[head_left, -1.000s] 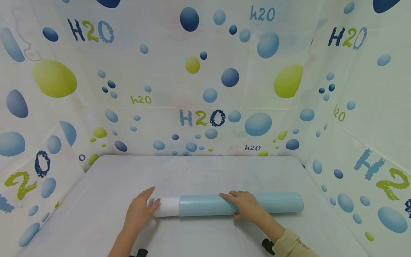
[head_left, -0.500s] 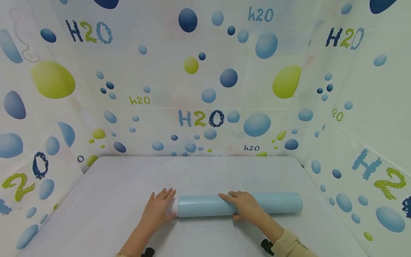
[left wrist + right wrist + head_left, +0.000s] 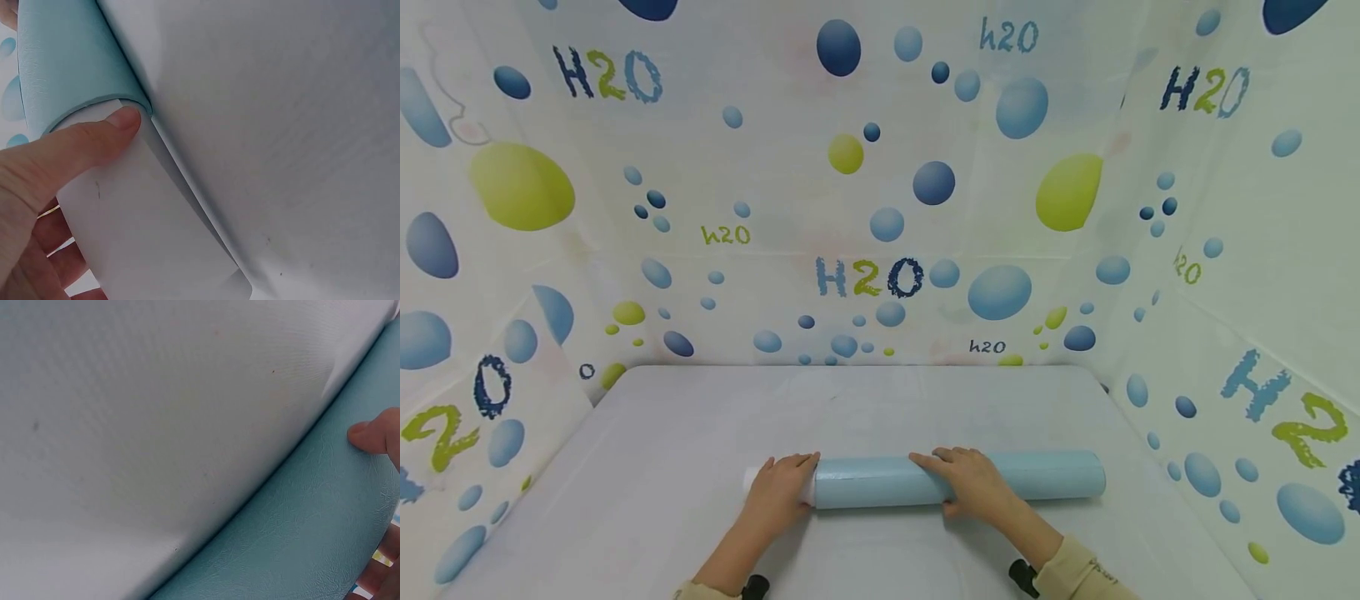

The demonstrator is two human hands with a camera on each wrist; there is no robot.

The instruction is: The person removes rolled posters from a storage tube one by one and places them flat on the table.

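A light blue roll of creased, leather-like sheet [image 3: 880,482] lies crosswise on the table, and a white inner roll [image 3: 150,212] sticks out of its left end. My left hand [image 3: 778,496] grips that white part, thumb on the near side close to the blue edge, fingers round the far side. The thumbtip [image 3: 125,119] rests just below the blue rim in the left wrist view. Around the middle of the blue roll, my right hand [image 3: 976,485] holds on, its thumb [image 3: 372,432] against the near side and its fingers over the top and far side.
The table [image 3: 700,400] has a white covering. Behind it and on both sides hangs a white curtain [image 3: 790,167] printed with blue and green drops and "H2O". A dark wrist-camera piece [image 3: 1024,577] shows below the right forearm.
My left hand has moved right along the white end, first with fingers spread, and now its fingers close round it near the blue edge. The right hand keeps its hold on the blue roll.
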